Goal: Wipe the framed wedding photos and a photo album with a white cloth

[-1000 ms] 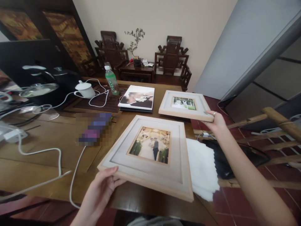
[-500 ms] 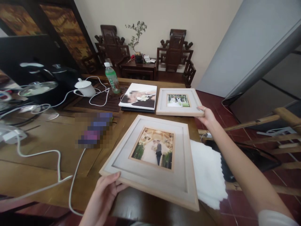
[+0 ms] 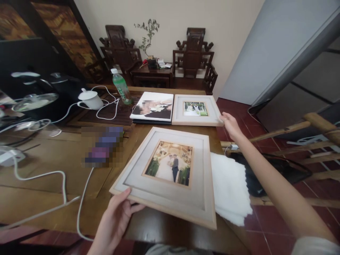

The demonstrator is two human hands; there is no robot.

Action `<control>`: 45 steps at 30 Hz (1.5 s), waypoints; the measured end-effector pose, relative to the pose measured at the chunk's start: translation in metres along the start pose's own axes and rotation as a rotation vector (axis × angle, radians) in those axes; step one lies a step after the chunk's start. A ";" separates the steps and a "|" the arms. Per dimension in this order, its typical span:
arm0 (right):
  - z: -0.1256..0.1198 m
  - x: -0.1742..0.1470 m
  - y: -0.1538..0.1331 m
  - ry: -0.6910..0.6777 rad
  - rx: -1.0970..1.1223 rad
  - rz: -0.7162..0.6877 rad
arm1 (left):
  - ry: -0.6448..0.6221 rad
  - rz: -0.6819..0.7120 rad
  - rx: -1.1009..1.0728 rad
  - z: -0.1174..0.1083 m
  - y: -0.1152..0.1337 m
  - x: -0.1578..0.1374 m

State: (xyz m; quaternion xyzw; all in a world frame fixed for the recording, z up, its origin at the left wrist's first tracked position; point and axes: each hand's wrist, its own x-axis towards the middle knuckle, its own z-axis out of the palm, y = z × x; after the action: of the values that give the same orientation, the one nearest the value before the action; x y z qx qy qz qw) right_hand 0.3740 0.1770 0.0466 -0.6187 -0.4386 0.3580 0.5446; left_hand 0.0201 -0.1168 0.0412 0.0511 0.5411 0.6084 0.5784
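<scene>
My left hand [image 3: 117,212] grips the near left edge of a large pale wood picture frame [image 3: 166,205], thumb on top and fingers underneath. This frame holds a wedding photo and tilts over the table's near edge. At the far right of the table lies a second, smaller-looking picture frame [image 3: 177,106] with an outdoor wedding photo. My right hand [image 3: 230,124] is closed at its near right corner, fingertips on the edge. Left of that frame, and right up against it, is a white-edged photo panel [image 3: 159,96] stacked on something dark. A folded white cloth [image 3: 230,187] lies partly under the large frame.
A blurred-out phone-like object [image 3: 103,145] with a white cable lies on the wooden table [image 3: 53,191]. Behind it stand a green-labelled bottle [image 3: 121,86], a white lidded cup [image 3: 90,99] and a glass-lidded pot [image 3: 35,106]. A wooden chair [image 3: 292,129] with a black bag is at the right.
The far frame has shifted left until it meets the photo panel, with my right hand at its corner. The large frame stays in my left hand. The whole view has shifted slightly.
</scene>
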 end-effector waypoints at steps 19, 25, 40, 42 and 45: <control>-0.050 -0.269 0.010 -0.514 -0.993 -1.141 | 0.089 0.204 -0.155 0.009 0.000 -0.001; -0.038 -0.258 0.001 -0.484 -1.186 -1.110 | 0.026 0.216 -0.200 0.008 0.000 0.003; -0.111 -0.262 -0.004 0.039 -0.449 -0.639 | -0.011 0.198 -0.120 0.021 -0.001 0.008; -0.129 -0.259 -0.013 0.153 -0.277 -0.433 | -0.016 0.192 -0.111 0.021 -0.001 0.008; -0.145 -0.254 -0.026 0.201 -0.260 -0.382 | -0.037 0.196 -0.095 0.020 -0.003 0.009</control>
State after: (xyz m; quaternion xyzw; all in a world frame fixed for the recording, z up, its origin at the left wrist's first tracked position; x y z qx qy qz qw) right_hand 0.4123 -0.1119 0.0849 -0.6220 -0.5335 0.1258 0.5592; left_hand 0.0332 -0.0990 0.0419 0.0874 0.4933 0.6861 0.5275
